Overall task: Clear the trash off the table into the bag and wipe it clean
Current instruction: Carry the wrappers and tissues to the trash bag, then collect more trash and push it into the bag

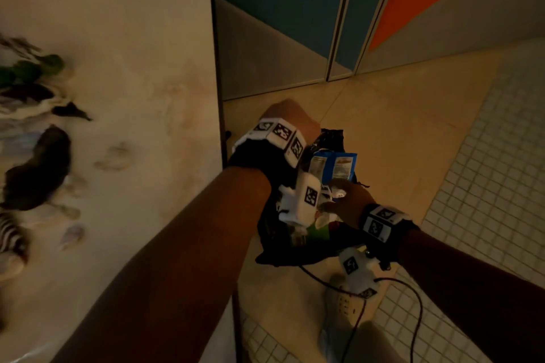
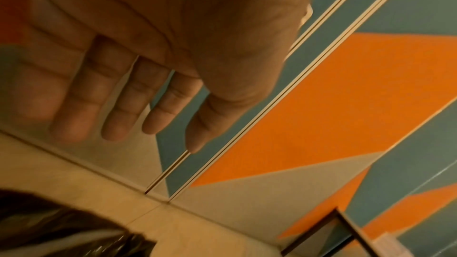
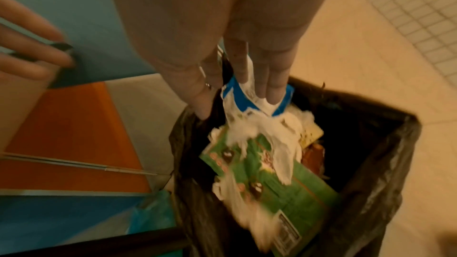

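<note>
A black bag [image 1: 272, 234] stands open on the floor beside the table [image 1: 132, 38]. Inside lie a blue packet [image 1: 336, 165], a green packet [image 3: 284, 189] and white tissue [image 3: 272, 130], blurred by motion. My right hand [image 3: 235, 105] hangs over the bag's mouth [image 3: 383, 163] with straight fingers [image 3: 270, 85] touching a blue-and-white wrapper [image 3: 236, 97]; the thumb stands apart. My left hand [image 2: 153, 136] hovers past the bag's far rim, fingers straight and empty. In the head view both hands [image 1: 290, 116] [image 1: 339, 197] are above the bag. Blurred trash [image 1: 38, 168] lies on the table's left side.
Teal, orange and grey wall panels [image 1: 295, 23] rise behind the bag. The table's dark edge and leg [image 1: 219, 82] run just left of it. A cable [image 1: 413, 318] and my shoe [image 1: 342, 300] are on the tiled floor [image 1: 486, 156].
</note>
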{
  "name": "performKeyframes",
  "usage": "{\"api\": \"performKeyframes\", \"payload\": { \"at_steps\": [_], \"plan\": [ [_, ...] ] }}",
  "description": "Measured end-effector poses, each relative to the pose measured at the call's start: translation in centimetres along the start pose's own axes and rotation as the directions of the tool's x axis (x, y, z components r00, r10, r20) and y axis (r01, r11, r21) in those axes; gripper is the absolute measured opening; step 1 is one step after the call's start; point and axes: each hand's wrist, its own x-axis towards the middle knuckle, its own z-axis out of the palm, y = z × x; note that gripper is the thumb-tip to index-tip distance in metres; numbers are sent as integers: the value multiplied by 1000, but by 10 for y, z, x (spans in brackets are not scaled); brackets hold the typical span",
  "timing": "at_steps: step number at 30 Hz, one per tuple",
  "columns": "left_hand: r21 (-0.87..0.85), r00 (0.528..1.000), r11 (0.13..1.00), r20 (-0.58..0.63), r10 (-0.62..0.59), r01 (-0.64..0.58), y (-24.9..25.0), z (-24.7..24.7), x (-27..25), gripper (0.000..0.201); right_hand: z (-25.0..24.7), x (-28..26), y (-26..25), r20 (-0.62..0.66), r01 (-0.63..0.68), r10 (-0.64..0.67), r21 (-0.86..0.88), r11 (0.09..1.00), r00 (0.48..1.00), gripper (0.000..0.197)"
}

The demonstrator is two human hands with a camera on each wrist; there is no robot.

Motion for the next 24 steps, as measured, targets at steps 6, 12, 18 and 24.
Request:
{"api": "performKeyframes", "payload": {
  "at_steps": [6, 12, 18, 24],
  "plan": [
    [-74, 982, 984, -117, 151, -160, -23, -80, -43, 22, -24, -35, -30, -156, 2, -7, -31, 1000, 988, 56],
    [-161, 932, 973, -348, 103, -168, -113, -150, -112, 22, -45, -92, -97, -263, 237, -225, 17, 971, 938, 12],
    [-332, 945, 941, -323, -42, -71, -224, -199, -163, 22, -28, -150, -185, -321, 497, -488, -59, 866, 812, 14],
    [-456, 948, 889, -297, -116, -34, -315, -231, -193, 19, 37, -179, -253, -250, 581, -598, -146, 800, 761, 13]
  ]
}}
